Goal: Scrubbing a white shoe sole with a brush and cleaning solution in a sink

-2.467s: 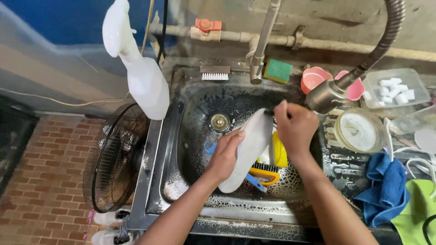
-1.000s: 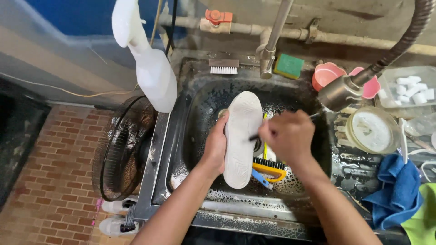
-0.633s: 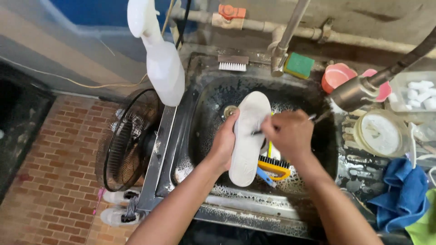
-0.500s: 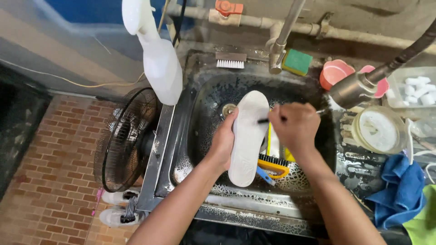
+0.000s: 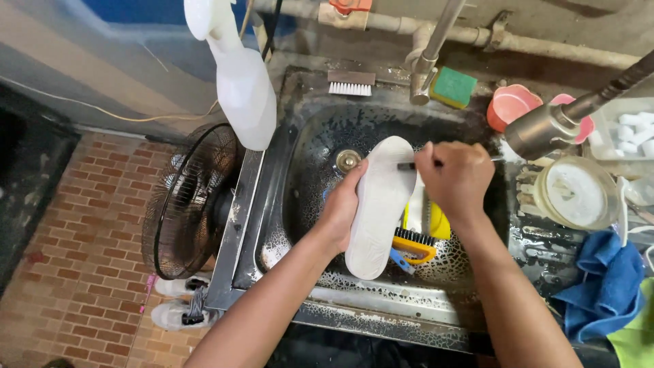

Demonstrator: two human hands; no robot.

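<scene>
Insole (image 5: 378, 204), white and long, is held over the basin of the metal sink (image 5: 272, 225), its flat face turned up toward the camera so the whole surface is open to scrubbing. Left hand (image 5: 344, 204) grips it along its left edge, fingers curled behind and thumb in front, which braces it against pressure from the other side. Right hand (image 5: 455, 178) is closed around a thin dark-tipped brush (image 5: 407, 165), whose head touches the upper part of the insole. Holding the work above the basin apparently lets any run-off fall toward the drain (image 5: 348, 160).

A yellow scrubbing brush (image 5: 421, 235) lies in the basin below the insole. On the back ledge rest a white-bristled brush (image 5: 350, 82) and a green sponge (image 5: 453, 86), near the tap (image 5: 432, 48). A white spray bottle (image 5: 238, 75) hangs at the sink's left; a blue cloth (image 5: 606, 279) lies at the right.
</scene>
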